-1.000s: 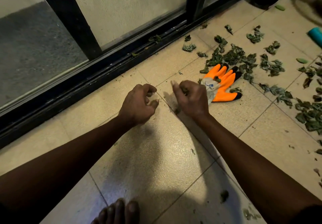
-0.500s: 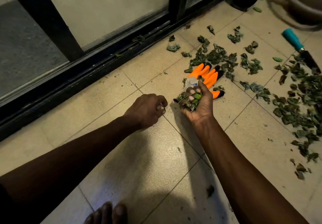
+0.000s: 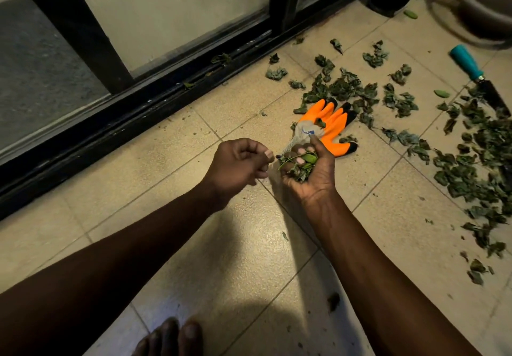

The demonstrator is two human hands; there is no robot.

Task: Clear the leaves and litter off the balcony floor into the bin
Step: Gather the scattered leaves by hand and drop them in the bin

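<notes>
My right hand (image 3: 310,172) is turned palm up and cups a small bunch of green leaves (image 3: 300,164), fingers curled round them. My left hand (image 3: 238,163) hovers just left of it with curled fingers, thumb and forefinger pinched together; whether a scrap is between them I cannot tell. Many dark green leaves (image 3: 471,161) lie scattered over the beige tiled floor (image 3: 221,258) to the right. No bin is in view.
An orange and black work glove (image 3: 329,123) lies on the tiles just beyond my right hand. A trowel with a teal handle (image 3: 468,63) lies at the right. A black sliding door track (image 3: 155,100) runs along the left. My toes (image 3: 171,336) show below.
My right hand has turned from knuckles up to palm up, showing the leaves it holds. The left hand has come closer to it. The view has shifted right, revealing more leaves and the trowel.
</notes>
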